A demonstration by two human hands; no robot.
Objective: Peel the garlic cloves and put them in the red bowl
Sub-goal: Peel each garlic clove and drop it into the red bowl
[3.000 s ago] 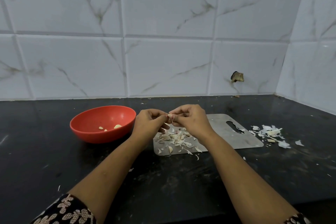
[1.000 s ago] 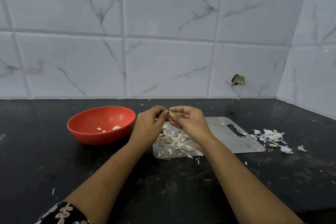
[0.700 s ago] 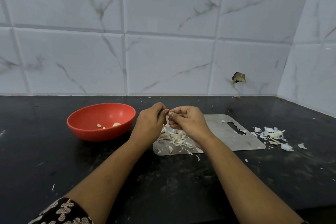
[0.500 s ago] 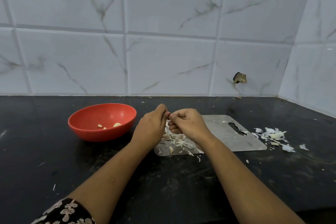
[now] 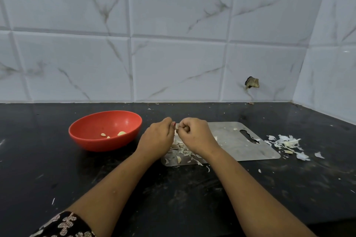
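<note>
Both my hands meet above the left end of a steel cutting board (image 5: 233, 144). Between their fingertips is a small garlic clove (image 5: 176, 126), pale, mostly hidden by fingers. My left hand (image 5: 157, 139) pinches it from the left and my right hand (image 5: 194, 134) pinches it from the right, fingers curled. Under my hands lies a heap of garlic cloves and skins (image 5: 183, 150). The red bowl (image 5: 105, 130) stands left of my hands on the black counter, with three peeled cloves (image 5: 121, 133) in its bottom.
A pile of white garlic skins (image 5: 287, 143) lies on the black counter (image 5: 192, 198) right of the board. Small skin bits are scattered about. The tiled wall rises behind, with a broken hole (image 5: 252, 82) at the right; a side wall closes the right end.
My hands have stayed together over the board's left end, fingers working at the clove; the right hand's fingers have curled in tighter. The view has shifted slightly. The bowl's contents are the same.
</note>
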